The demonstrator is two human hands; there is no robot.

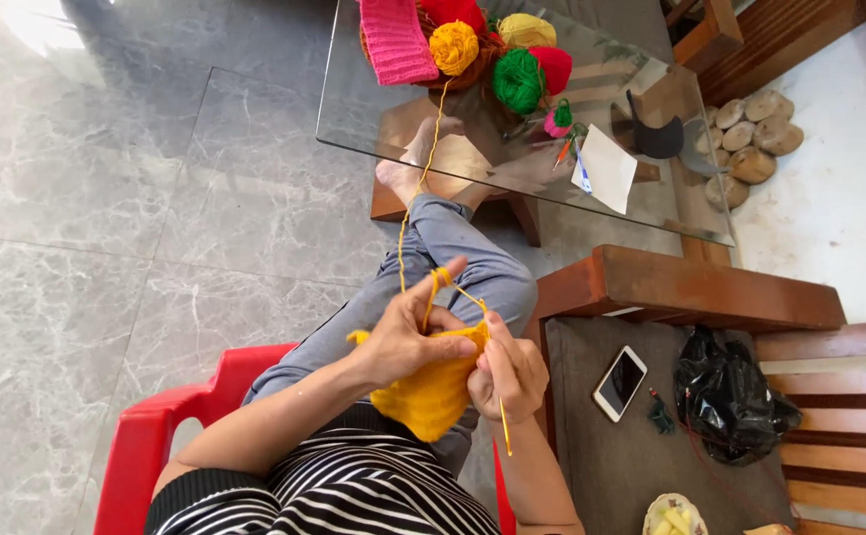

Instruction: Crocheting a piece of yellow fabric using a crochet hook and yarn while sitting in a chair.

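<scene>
My left hand [408,332] grips a yellow crocheted piece [431,394] over my lap, with yellow yarn looped over its raised forefinger. My right hand [509,374] pinches the piece's right edge and holds a yellow crochet hook [501,424] whose handle points down. The yarn strand [423,178] runs up from my fingers to a yellow-orange yarn ball [453,47] on the glass table [374,119].
On the glass table lie a pink knitted piece [393,40], green [519,80], red and yellow yarn balls and a white paper [608,168]. I sit on a red plastic chair [146,436]. A wooden bench to the right holds a phone [619,382], a black plastic bag [730,396] and a snack bowl [673,515].
</scene>
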